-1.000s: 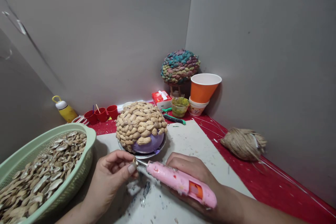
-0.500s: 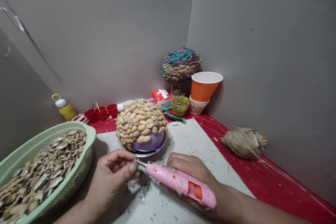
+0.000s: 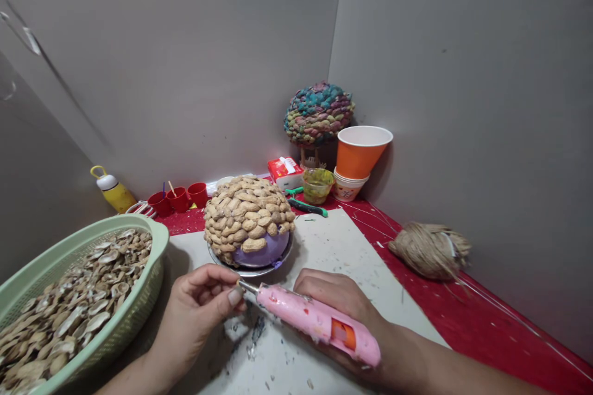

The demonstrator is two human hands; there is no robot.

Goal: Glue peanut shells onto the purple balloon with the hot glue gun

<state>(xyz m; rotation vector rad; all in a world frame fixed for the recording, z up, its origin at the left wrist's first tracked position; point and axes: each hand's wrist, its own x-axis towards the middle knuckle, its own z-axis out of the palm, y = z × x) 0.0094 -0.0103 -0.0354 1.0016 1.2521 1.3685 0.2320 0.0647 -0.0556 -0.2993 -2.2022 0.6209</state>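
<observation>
My right hand is wrapped around a pink hot glue gun, its metal nozzle pointing left. At the nozzle's tip, my left hand pinches a peanut shell, mostly hidden by the fingers; only a small tan edge shows. Just beyond the hands sits a purple balloon in a shallow metal dish. Rows of peanut shells cover its top and sides, while a purple patch is bare at the front right.
At left stands a green basket of peanut shells. Behind are red cups, a yellow bottle, a utility knife, a tissue pack, paper cups and a coloured shell-covered dome. Twine lies right.
Almost nothing differs. Both hands and the glue gun keep the same pose, with the nozzle still at the left fingertips; the view has shifted very slightly.
</observation>
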